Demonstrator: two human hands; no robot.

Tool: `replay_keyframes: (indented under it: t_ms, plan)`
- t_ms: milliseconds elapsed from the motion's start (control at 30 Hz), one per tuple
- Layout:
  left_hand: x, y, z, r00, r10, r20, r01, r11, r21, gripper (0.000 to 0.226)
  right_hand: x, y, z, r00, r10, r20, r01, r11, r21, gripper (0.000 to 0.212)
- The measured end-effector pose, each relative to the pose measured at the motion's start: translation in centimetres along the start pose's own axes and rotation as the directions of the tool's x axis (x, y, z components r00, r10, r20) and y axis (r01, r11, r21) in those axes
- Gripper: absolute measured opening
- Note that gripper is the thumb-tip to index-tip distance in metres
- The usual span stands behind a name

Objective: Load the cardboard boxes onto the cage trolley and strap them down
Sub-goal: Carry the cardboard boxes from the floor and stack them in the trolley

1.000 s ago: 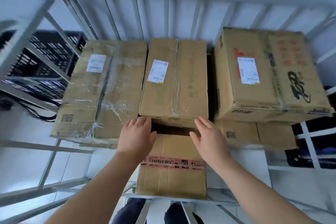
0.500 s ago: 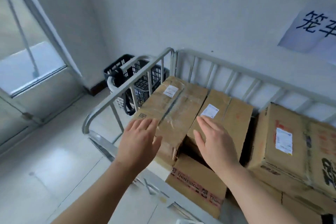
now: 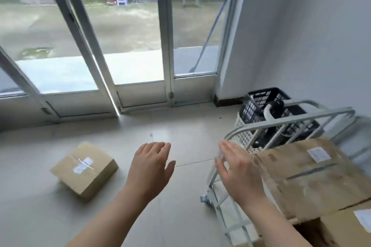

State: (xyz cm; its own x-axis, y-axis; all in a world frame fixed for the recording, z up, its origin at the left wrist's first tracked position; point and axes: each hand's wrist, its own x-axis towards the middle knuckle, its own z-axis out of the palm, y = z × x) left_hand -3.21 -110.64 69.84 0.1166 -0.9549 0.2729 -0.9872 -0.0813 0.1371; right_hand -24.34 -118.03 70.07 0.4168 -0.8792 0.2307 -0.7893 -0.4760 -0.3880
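A small cardboard box (image 3: 84, 168) with a white label lies alone on the tiled floor at lower left. The grey cage trolley (image 3: 281, 124) stands at the right, with large taped cardboard boxes (image 3: 313, 174) stacked in it. My left hand (image 3: 151, 168) hovers open in mid-air over the floor, to the right of the small box and apart from it. My right hand (image 3: 239, 172) is open too, fingers straight, in front of the trolley's corner post and beside the stacked boxes. Neither hand holds anything.
A black crate (image 3: 267, 102) and a white basket (image 3: 247, 136) stand in the corner behind the trolley's end rail. Glass doors (image 3: 128, 32) with metal frames fill the far side. Tiled floor (image 3: 180, 140) lies between the doors and the trolley.
My view has swung left, away from the loaded trolley toward the doors and floor. Both hands left the boxes and now hang open in the air. The small floor box has come into view.
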Motion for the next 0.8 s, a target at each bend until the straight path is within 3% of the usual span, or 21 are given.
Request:
replay_keyframes:
  t_ms: [133, 300, 600, 800]
  plan:
    - [-3.6, -6.4, -0.7, 0.968, -0.251, 0.0, 0.251, 0.966, 0.065, 0.036, 3.7, -5.5, 4.3, 0.971, -0.204, 0.122, 0.199, 0.978, 0.054, 0.042]
    - [-7.6, -11.8, -1.3, 0.846, -0.534, 0.016, 0.529, 0.841, 0.114, 0.032, 7.9, -11.2, 9.4, 0.898, -0.386, 0.21, 0.357, 0.919, 0.165, 0.037]
    - [-9.9, -17.1, 0.2, 0.59, -0.804, -0.079, 0.799, 0.566, 0.202, 0.045, 15.9, -18.5, 17.9, 0.655, -0.665, 0.359, 0.589, 0.747, 0.308, 0.039]
    - [-10.0, -22.0, 1.7, 0.451, -0.89, -0.06, 0.882, 0.435, 0.181, 0.044, 19.5, -23.7, 23.5, 0.569, -0.718, 0.401, 0.623, 0.695, 0.36, 0.033]
